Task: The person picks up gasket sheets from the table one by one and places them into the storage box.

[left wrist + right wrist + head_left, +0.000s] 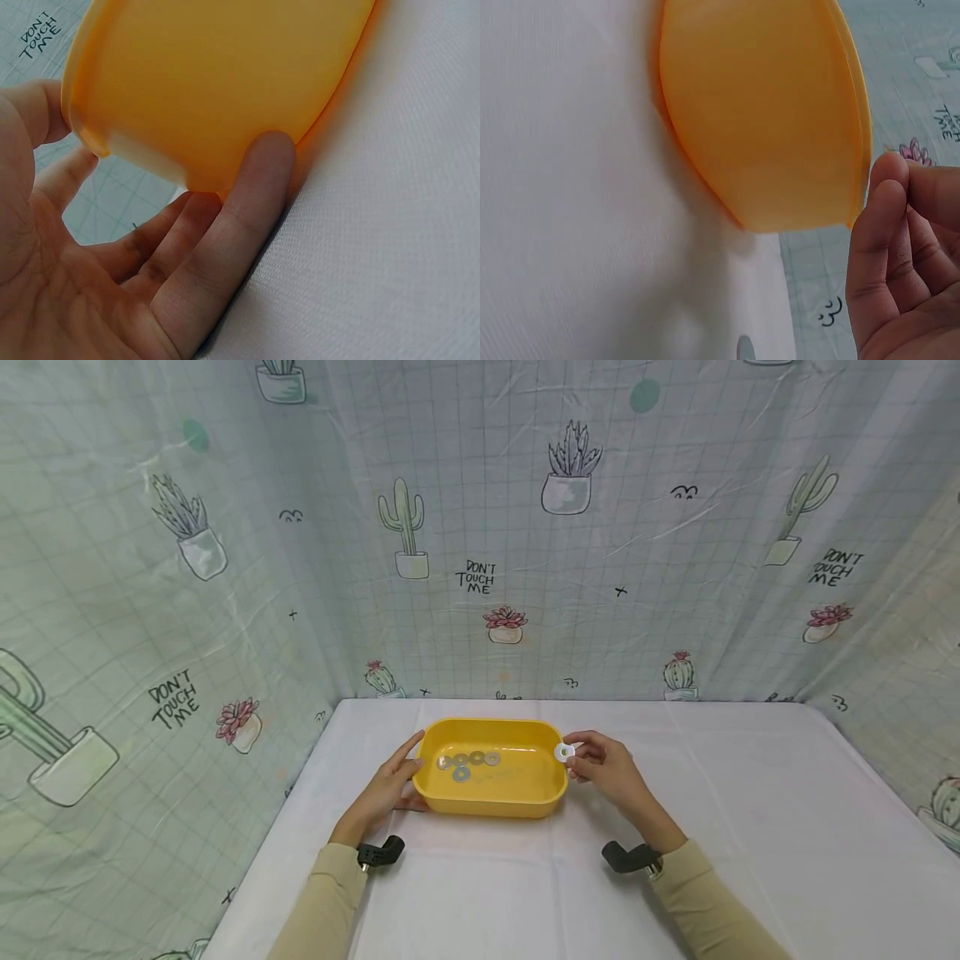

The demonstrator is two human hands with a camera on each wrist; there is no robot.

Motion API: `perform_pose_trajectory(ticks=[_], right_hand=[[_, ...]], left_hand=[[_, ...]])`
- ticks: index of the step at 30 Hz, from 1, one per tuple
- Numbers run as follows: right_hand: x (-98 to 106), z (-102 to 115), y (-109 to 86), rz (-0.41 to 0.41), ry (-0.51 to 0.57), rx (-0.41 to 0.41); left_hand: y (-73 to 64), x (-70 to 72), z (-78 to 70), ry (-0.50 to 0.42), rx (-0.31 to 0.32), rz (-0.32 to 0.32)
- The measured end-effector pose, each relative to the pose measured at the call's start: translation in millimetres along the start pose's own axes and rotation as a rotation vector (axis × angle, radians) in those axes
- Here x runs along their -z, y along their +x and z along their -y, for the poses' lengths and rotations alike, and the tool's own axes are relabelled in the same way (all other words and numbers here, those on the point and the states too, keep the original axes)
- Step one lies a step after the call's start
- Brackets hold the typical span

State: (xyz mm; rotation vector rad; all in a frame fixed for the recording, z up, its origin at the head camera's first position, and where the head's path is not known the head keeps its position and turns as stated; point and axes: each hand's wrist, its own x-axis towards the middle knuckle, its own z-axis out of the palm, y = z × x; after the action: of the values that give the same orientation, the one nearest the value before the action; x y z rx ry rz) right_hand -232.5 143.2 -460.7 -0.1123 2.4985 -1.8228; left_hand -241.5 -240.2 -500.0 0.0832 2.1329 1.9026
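A yellow plastic tray (491, 808) with raised walls sits on the white table. Several flat metal washers (461, 773) lie inside it, grouped toward the left. My left hand (386, 789) grips the tray's left end, with fingers spread along the rim and against the outer wall (217, 97). At the opposite end, my right hand (606, 767) pinches one more washer (565, 752) between thumb and fingertips, right at the rim. In the right wrist view those fingertips (889, 191) meet beside the tray's edge, and the washer is mostly hidden there.
The white cloth-covered table (480, 893) extends around the tray. A small grey rounded thing (745, 347) shows on the cloth in the right wrist view. A printed curtain (510, 527) hangs behind and at the sides. Each wrist wears a black camera mount (630, 857).
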Motion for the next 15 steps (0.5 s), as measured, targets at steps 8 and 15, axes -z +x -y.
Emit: perform_pose_trajectory(ticks=[8, 15], right_hand=[[-9, 3, -3.3, 0.014, 0.036, -0.019], [-13, 9, -5.0, 0.006, 0.053, -0.018]], left_hand=[[-1.2, -0.7, -0.8, -0.001, 0.006, 0.001], [-1.7, -1.2, -2.1, 0.009, 0.012, -0.003]])
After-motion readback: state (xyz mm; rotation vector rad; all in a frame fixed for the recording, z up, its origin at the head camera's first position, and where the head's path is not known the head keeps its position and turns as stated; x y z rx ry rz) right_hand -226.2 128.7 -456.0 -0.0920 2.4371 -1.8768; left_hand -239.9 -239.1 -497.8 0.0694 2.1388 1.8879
